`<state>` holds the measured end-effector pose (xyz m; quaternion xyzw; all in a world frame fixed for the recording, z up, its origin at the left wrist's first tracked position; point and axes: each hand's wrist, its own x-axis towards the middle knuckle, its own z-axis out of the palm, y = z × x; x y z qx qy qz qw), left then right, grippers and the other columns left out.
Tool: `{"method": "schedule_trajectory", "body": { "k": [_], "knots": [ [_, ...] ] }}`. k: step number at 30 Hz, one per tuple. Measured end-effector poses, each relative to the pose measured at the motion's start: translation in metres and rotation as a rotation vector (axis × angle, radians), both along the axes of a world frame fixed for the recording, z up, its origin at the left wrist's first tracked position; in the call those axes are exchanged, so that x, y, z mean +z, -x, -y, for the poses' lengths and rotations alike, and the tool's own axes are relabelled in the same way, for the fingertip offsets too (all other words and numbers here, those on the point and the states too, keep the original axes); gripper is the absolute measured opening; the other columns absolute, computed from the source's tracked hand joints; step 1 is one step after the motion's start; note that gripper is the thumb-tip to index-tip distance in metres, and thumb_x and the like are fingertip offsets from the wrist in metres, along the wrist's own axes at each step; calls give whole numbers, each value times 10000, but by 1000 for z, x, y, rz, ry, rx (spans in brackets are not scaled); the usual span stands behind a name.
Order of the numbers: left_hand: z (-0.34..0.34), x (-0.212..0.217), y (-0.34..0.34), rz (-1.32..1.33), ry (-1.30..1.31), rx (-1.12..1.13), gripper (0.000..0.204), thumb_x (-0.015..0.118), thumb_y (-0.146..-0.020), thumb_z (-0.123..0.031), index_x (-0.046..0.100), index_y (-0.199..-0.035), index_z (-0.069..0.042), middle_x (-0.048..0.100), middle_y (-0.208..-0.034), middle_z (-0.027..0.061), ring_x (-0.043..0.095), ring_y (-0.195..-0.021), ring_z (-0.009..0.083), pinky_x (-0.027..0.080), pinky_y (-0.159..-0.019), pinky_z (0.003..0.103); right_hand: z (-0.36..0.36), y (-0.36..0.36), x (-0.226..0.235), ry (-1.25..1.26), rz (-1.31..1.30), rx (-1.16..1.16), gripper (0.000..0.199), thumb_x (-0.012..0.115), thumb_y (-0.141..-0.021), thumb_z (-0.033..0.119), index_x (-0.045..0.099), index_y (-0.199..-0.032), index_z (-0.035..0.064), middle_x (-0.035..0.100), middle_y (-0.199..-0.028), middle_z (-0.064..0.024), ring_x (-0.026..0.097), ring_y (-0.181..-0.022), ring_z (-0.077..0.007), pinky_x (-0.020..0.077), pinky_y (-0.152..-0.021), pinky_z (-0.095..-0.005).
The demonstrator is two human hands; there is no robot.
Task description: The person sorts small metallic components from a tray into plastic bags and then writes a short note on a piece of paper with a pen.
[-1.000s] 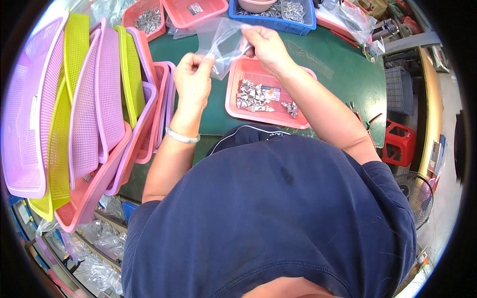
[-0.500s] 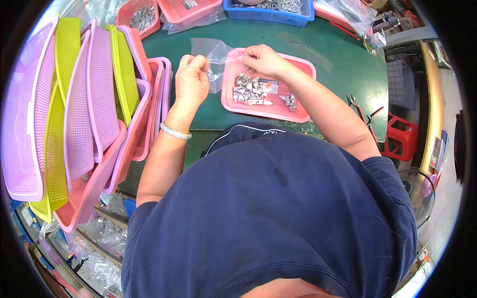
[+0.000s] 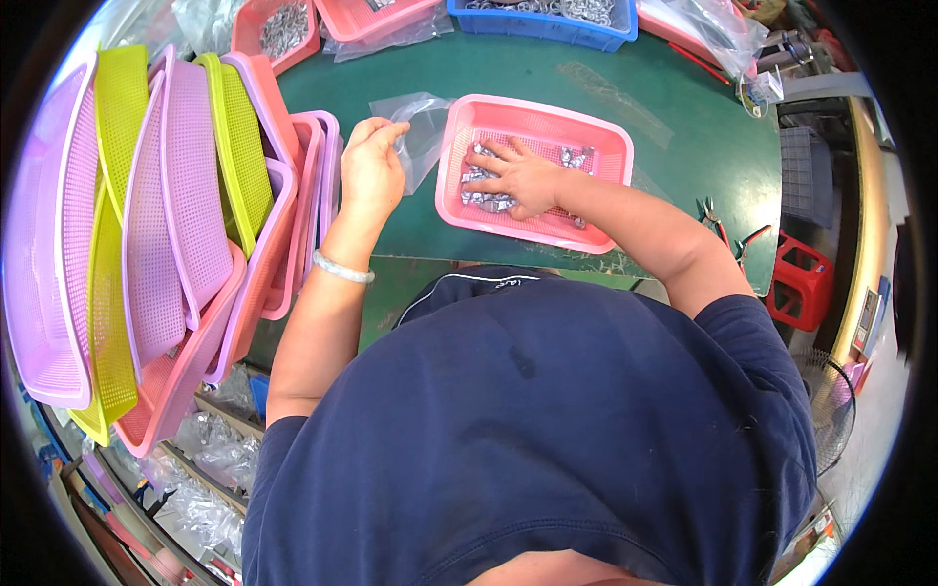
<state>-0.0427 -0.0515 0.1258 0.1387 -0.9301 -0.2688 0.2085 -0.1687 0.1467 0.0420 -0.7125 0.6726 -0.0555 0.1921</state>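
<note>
Down goes the right hand (image 3: 518, 176), off the bag's mouth where it was a second ago and into the pink plastic mesh tray (image 3: 611, 137), while the clear plastic bag (image 3: 415, 137) drops flat toward the green table top (image 3: 547, 73).

Starting far left: the leaning stack of pink, lilac and yellow mesh trays (image 3: 147, 225) stands on edge, untouched. Just right of it, the left hand (image 3: 371, 171) pinches the near edge of the bag between thumb and curled fingers, so it is mostly closed around that thin film. The bag lies on the table between the stack and the tray, its far end just beside the tray's left wall.

Further right, the right hand lies spread, palm down, fingers pressed over the pile of small silvery metal parts (image 3: 484, 190) at the tray's left end. Looks like the gathering step: parts being scooped for the bag. Next move, by my reading, calls for closing on a handful and getting the bag's mouth held open.

Whether anything is gripped under that palm, I cannot tell. The bag's contents are too faint to read, and the blue crate (image 3: 547, 21) far off is cut by the rim.
</note>
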Motion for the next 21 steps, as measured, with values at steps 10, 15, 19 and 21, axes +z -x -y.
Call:
{"method": "schedule_trajectory", "body": {
  "k": [10,15,19,21],
  "knots": [
    [5,-15,4,18,33,-24,274,450,-779,97,645,-924,-30,598,-917,115,578,-646,200,478,-612,278,9,1,-33,255,-6,-113,552,626,-658,178,504,-1194,133,405,-1293,-115,375,-1180,-334,326,-967,-451],
    [1,-10,3,30,-12,28,235,510,-722,84,648,-881,-20,604,-885,148,600,-816,321,493,-725,357,7,-4,-34,350,2,-181,448,627,-677,184,556,-1114,124,439,-1254,-98,402,-1149,-309,354,-925,-438],
    [-2,-8,5,27,16,4,208,518,-742,63,645,-884,-20,603,-850,140,600,-781,317,493,-699,359,4,0,-35,339,39,-157,360,636,-681,195,597,-1032,129,463,-1218,-92,447,-1098,-308,400,-874,-443],
    [-3,-5,9,34,17,2,199,522,-744,55,644,-883,-19,600,-834,135,599,-765,316,491,-688,361,5,0,-34,321,76,-183,330,637,-682,183,605,-1005,126,476,-1200,-103,483,-1052,-314,433,-837,-441]
  ]
}}
